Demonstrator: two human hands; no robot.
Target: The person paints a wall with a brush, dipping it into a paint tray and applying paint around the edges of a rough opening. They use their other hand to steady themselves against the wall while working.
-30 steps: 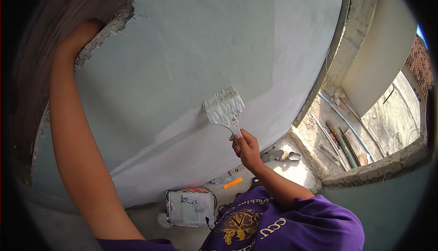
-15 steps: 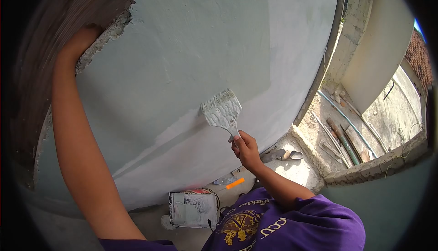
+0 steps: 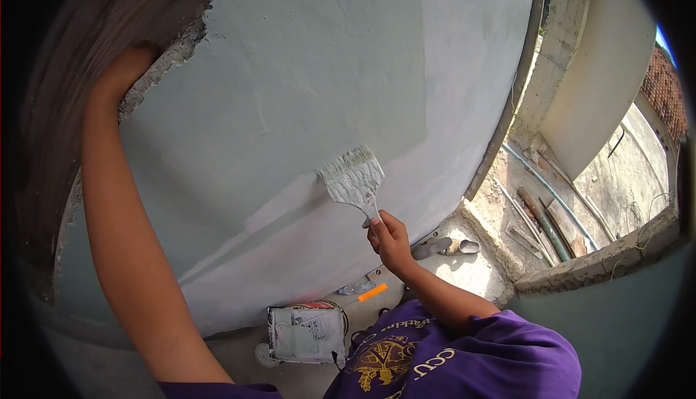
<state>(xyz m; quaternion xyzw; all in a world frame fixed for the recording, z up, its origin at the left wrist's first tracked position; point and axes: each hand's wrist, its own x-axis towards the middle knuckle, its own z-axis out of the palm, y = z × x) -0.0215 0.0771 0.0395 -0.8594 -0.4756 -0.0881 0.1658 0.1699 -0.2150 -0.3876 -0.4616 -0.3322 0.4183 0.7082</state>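
My right hand is closed round the handle of a wide paintbrush whose body and bristles are coated in pale paint. The bristles point up and left against the wall, at the border between grey-green paint above and a whiter area below. My left hand reaches up to the rough broken edge of the wall, beside a dark brown ridged surface; its fingers are hidden there. A paint-smeared square container with pale paint inside stands on the floor below.
Near the container lie a clear plastic bottle and an orange object. A pair of shoes rests by the wall's foot. Through the opening at right, several pipes and wood pieces lie beyond a concrete sill.
The brush and my right hand have shifted down very slightly along the wall. My left hand stays in place.
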